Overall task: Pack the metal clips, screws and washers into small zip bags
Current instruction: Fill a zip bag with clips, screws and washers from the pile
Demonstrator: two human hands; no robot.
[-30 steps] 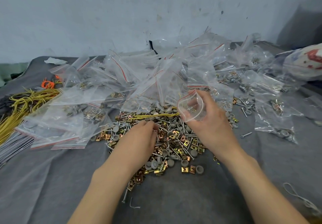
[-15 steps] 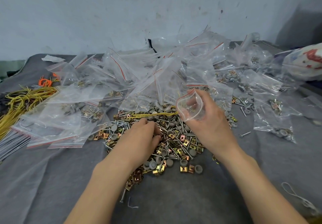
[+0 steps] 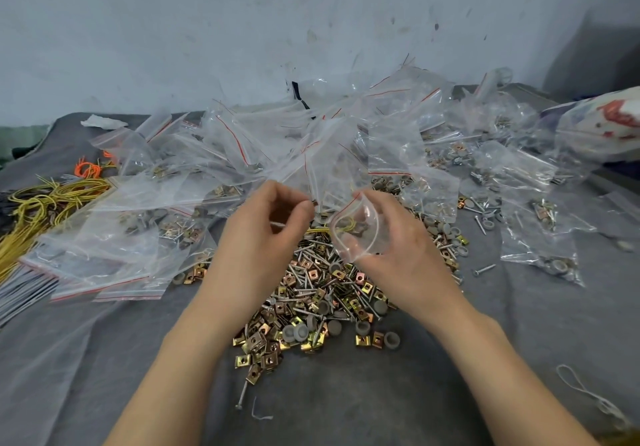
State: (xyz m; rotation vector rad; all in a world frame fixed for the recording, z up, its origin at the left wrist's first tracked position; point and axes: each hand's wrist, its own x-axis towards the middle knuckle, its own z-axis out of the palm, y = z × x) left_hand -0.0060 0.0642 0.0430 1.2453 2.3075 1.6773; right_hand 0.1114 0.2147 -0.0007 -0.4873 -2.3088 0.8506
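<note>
A heap of brass clips, screws and grey washers point(image 3: 322, 293) lies on the grey cloth point(image 3: 346, 404) in front of me. My right hand point(image 3: 398, 255) holds a small clear zip bag point(image 3: 358, 234) above the heap, its red-striped mouth turned left and held open. My left hand point(image 3: 263, 237) is raised just left of that mouth, with fingers curled and thumb against the index finger. A thin silvery screw shows inside the left hand's curled fingers; whatever else it holds is hidden.
Clear zip bags, several with parts inside, are piled behind and to both sides point(image 3: 131, 237) point(image 3: 540, 237). Yellow wire bundles point(image 3: 34, 210) and orange ties point(image 3: 88, 168) lie far left. A printed bag point(image 3: 609, 123) sits at the right and a white string loop point(image 3: 588, 397) near right. A wall rises behind.
My left hand has lifted off the heap and come up beside the bag's mouth. My right hand has tilted the bag's opening toward it.
</note>
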